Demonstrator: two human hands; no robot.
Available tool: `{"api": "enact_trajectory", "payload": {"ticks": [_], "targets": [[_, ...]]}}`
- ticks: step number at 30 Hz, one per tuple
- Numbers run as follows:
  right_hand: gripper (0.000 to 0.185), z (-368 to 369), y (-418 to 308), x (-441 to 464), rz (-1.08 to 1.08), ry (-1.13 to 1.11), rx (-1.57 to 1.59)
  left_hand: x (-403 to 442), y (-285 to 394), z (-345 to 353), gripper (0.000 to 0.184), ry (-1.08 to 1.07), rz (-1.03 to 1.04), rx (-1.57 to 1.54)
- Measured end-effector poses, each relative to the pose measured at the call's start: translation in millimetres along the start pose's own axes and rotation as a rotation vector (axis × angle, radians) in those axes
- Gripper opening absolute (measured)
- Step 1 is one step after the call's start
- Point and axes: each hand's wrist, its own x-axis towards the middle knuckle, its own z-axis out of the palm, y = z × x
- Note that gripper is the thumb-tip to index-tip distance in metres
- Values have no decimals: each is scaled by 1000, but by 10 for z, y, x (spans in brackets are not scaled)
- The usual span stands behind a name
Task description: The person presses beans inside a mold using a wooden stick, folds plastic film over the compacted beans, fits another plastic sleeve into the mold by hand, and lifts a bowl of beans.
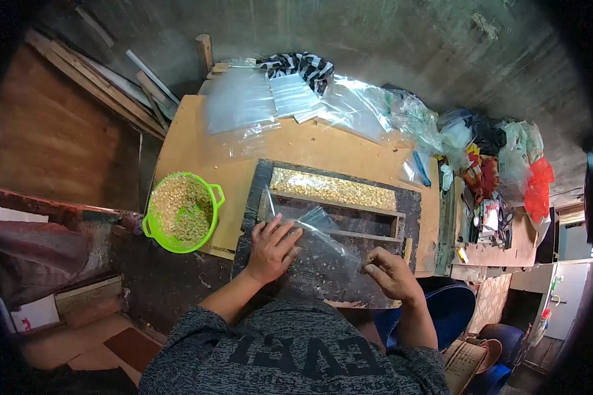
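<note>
A clear plastic sheet or bag (323,234) lies over the near part of a dark board (250,220). My left hand (272,249) rests on its left end, palm down with the fingers apart. My right hand (387,271) pinches its right end between thumb and fingers. Just beyond my hands is a wooden frame (349,209) with a hollow middle. Along the board's far side runs a strip of pale, nut-like pieces (333,189) under shiny film. To the left, a lime-green colander (212,224) holds more of the pale pieces.
Clear plastic bags (240,102) and a striped black-and-white bag (303,66) lie at the table's back edge. A blue tool (422,168) is at the right, near piled bags. Blue barrels (451,309) stand below the table's right side.
</note>
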Motion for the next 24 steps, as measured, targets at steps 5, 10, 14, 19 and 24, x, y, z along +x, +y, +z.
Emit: {"api": "enact_trajectory", "payload": {"ticks": [5,10,14,19,24], "targets": [[20,-140,-183,-95,200,83,-180,144,114,-309,17,35,23,-84],[77,-70,-342,-174,-115,146,-445,326,244,-670,9,-56,-55,-202],[76,70,-185,-121,-235,187,-660,454,307,-825,10,-156,-84,-243],[63,-7,57,-118,-110,175,-672,554,291,-883,14,-251,-180,-355],[29,-100,170,-93,-19,236,-322,593,116,-816,20,-406,-382,-320]]}}
